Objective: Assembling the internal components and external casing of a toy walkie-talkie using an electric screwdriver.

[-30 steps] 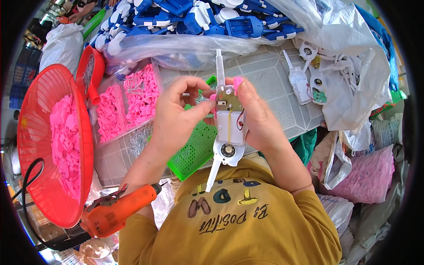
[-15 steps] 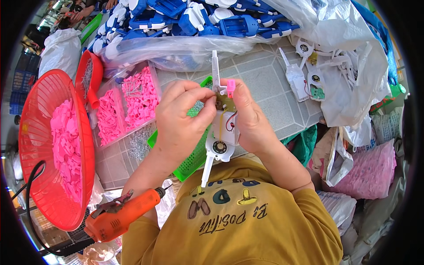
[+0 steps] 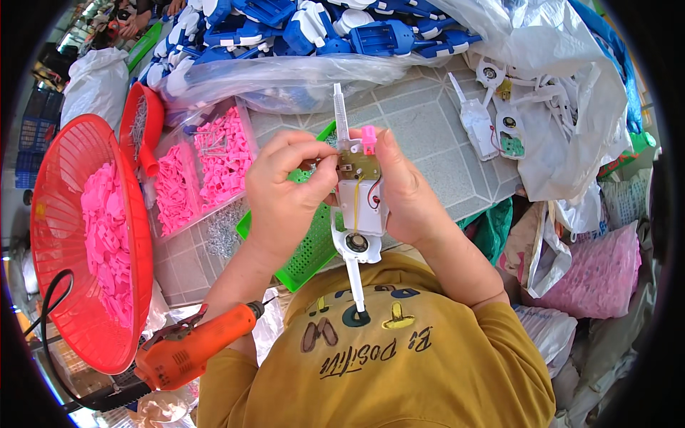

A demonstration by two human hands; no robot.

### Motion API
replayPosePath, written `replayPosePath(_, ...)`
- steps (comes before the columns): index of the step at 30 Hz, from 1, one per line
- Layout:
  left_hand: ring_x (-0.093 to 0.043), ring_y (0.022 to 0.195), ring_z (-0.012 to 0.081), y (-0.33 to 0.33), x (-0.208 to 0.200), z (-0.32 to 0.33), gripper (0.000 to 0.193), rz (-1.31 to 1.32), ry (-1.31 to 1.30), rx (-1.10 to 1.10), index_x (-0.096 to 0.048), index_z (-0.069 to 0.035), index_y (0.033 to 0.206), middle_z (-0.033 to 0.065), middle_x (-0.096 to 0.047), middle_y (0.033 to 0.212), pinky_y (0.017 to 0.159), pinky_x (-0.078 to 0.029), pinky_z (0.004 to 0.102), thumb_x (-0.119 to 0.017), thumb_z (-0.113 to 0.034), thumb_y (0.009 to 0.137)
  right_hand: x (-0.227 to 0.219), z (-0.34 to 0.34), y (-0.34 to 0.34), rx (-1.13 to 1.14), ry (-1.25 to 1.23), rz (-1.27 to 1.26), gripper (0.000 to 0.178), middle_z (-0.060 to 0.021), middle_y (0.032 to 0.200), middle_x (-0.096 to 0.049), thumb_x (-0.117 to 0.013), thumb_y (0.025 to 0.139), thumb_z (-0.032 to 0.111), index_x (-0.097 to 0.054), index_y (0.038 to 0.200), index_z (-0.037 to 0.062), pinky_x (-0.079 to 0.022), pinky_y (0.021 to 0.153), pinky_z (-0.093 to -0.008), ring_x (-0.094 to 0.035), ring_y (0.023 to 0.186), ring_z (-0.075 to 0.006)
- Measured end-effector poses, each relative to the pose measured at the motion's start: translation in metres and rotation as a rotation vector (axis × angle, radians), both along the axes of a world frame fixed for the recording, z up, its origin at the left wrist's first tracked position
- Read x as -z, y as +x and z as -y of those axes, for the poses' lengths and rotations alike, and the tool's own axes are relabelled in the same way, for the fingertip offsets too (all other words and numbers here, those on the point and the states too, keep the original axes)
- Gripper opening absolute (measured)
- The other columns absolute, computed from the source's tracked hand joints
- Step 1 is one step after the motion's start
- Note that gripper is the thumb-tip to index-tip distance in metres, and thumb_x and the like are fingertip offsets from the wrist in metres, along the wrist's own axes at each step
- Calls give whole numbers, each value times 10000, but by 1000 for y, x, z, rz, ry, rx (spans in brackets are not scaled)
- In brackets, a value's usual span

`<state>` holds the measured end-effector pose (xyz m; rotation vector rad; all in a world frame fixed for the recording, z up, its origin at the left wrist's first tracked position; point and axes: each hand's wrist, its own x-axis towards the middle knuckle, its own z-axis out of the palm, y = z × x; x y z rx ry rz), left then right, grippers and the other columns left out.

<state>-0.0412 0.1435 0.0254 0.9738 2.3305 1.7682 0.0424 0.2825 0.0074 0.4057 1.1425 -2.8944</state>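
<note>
My right hand (image 3: 408, 184) grips a white plastic toy half (image 3: 362, 207) along its right side, thumb near the top. The part has long narrow ends up and down, a round speaker (image 3: 356, 243), red and yellow wires, and a small circuit board (image 3: 359, 165). Beside my right thumb, a pink plastic piece (image 3: 369, 138) sits at the board's upper right. My left hand (image 3: 289, 189) is closed in a pinch against the board's left edge; whatever lies between its fingertips is too small to make out. Below the hands is a green perforated basket (image 3: 308, 258).
An orange electric screwdriver (image 3: 196, 349) hangs at lower left, beside a red basket (image 3: 135, 250) of pink parts. Trays hold pink pieces (image 3: 222, 157); a red scoop (image 3: 151, 107) holds screws. Blue-and-white toy shells (image 3: 382, 37) pile at the back. More white halves (image 3: 477, 121) lie right.
The white toy half has tilted, its lower end swinging right and its upper end slightly left. My left hand's pinch has shifted a little left and down to the board's left edge.
</note>
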Motion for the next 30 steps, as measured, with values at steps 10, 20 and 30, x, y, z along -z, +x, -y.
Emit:
replayPosePath(10, -629, 886, 141, -9, 17, 5, 263, 97, 83, 14, -644, 5, 1108, 73, -599, 997, 722, -531, 266, -673, -12, 847, 5, -12, -9, 7, -130, 85, 657, -130, 1162, -647, -414, 971, 632, -513, 1291, 67, -569, 904, -429, -669, 990, -246)
replayPosePath(20, -492, 1149, 397, 8, 30, 5, 1001, -491, -208, 196, -285, -59, 1446, 214, -455, 1255, 938, -470, 446, -811, -22, 595, -4, -18, -26, 212, -267, 53, 630, -157, 986, -659, -454, 977, 594, -577, 1120, -7, -559, 820, -399, -667, 863, -250)
replayPosePath(30, -585, 1142, 245, 13, 21, 11, 848, 290, 63, 240, -276, 12, 1453, 170, -537, 1284, 956, -494, 374, -724, -29, 733, 2, -25, -19, 216, -98, 37, 467, -130, 1119, -635, -549, 962, 412, -479, 1255, 54, -550, 857, -429, -653, 960, -244)
